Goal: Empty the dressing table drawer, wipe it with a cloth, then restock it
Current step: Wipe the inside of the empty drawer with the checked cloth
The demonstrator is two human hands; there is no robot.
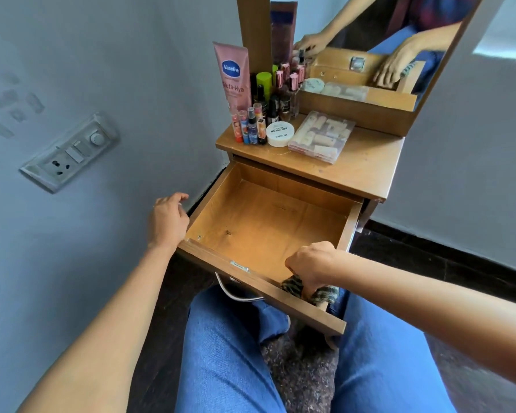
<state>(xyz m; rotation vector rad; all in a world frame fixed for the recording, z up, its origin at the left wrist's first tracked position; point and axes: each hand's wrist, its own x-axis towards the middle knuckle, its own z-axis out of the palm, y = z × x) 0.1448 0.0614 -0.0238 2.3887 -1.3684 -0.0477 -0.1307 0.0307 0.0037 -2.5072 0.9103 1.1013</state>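
Below the tabletop, the drawer point(268, 222) stands pulled well out over the person's knees, and its wooden floor is bare, with only a small dark mark near the front left corner. At its front right corner the right hand point(313, 263) has its fingers curled tight round a bunched, striped cloth point(292, 286) and holds it down against the top edge of the front panel, so part of the cloth hangs over the outside. The left hand point(167, 222) lies just beside the drawer's left wall with its fingers loosely bent and nothing in them; whether it touches the wood I cannot tell. A metal handle point(239, 295) hangs under the front panel.

Emptying looks done, since the contents appear to stand on the dressing table top point(367, 165): a pink Vaseline tube point(233, 76) upright at the back left, a huddle of small bottles point(262, 114) in front of it, a round white tub point(280, 133), and a clear plastic box point(322, 137) lying flat beside the tub. Behind them a mirror point(370, 40) reflects both hands.

So the wiping step is in hand, seemingly at the front edge. The next move probably calls for drawing the cloth down inside and across the floor, into the corners, while the left hand steadies the drawer against sliding. Restocking is not yet begun.
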